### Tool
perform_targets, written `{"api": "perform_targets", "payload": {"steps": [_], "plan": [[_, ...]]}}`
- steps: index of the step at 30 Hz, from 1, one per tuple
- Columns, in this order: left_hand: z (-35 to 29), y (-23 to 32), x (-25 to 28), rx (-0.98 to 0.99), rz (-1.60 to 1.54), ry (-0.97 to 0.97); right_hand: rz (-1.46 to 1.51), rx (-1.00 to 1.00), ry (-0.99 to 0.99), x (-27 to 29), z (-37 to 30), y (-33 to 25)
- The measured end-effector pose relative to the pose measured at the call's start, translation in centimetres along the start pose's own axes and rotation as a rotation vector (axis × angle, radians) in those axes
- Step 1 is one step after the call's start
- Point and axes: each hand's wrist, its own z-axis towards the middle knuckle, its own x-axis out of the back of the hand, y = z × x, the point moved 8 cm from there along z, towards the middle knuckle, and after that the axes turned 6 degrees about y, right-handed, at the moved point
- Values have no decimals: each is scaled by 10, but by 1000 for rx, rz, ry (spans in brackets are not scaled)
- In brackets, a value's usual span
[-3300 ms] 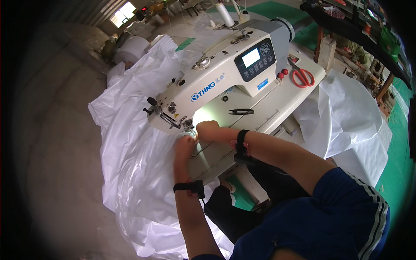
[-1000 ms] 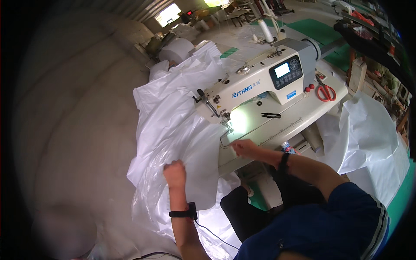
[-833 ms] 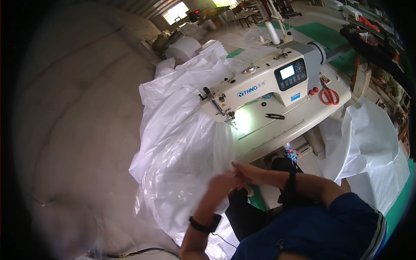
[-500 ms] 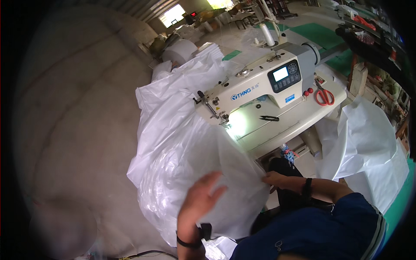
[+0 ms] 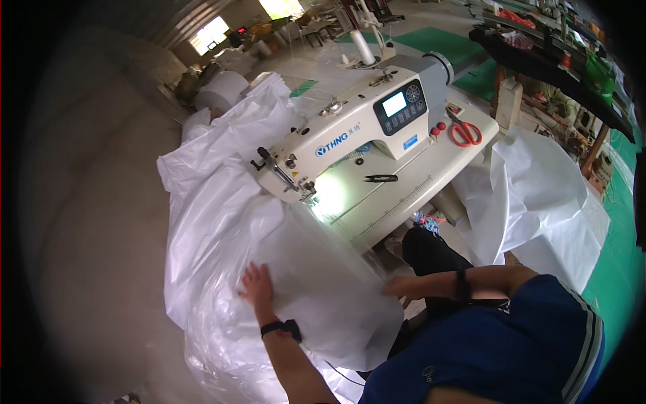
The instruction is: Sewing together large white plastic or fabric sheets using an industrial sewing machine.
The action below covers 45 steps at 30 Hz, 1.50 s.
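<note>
A large, thin white plastic sheet (image 5: 316, 269) drapes over the left end of the sewing table, wrinkled and shiny. My left hand (image 5: 258, 286) lies on it with fingers spread, pressing its surface. At the sheet's right edge, my right hand (image 5: 404, 288) is closed on the border, slightly blurred. Beyond both hands stands a white sewing machine (image 5: 350, 135). Its lamp lights the needle area, and the sheet's far edge reaches up to there. The needle itself is too bright to make out.
Small black thread snips (image 5: 381, 178) and red-handled scissors (image 5: 464, 132) lie on the machine table (image 5: 410, 209). A white thread cone (image 5: 362, 48) stands behind the machine. More white sheeting (image 5: 538, 195) hangs at the right, near a cluttered rack (image 5: 538, 50).
My left hand has come down from above the sheet and now rests flat on it. My right hand stays at the edge. The whole view has shifted, so the machine appears further left.
</note>
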Motion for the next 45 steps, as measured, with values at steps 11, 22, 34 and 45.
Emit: {"api": "perform_targets", "payload": {"steps": [11, 22, 34, 45], "plan": [[18, -203, 25, -3, 249, -175, -7, 45, -521, -143, 0, -93], [-275, 86, 109, -542, -659, -107, 490, 2, -235, -72, -14, -91], [-307, -30, 123, -135, -147, 619, 97, 14, -78, -73, -1, -134], [-281, 61, 37, -284, -115, -34, 210, -138, -39, -60, 6, -86]]}}
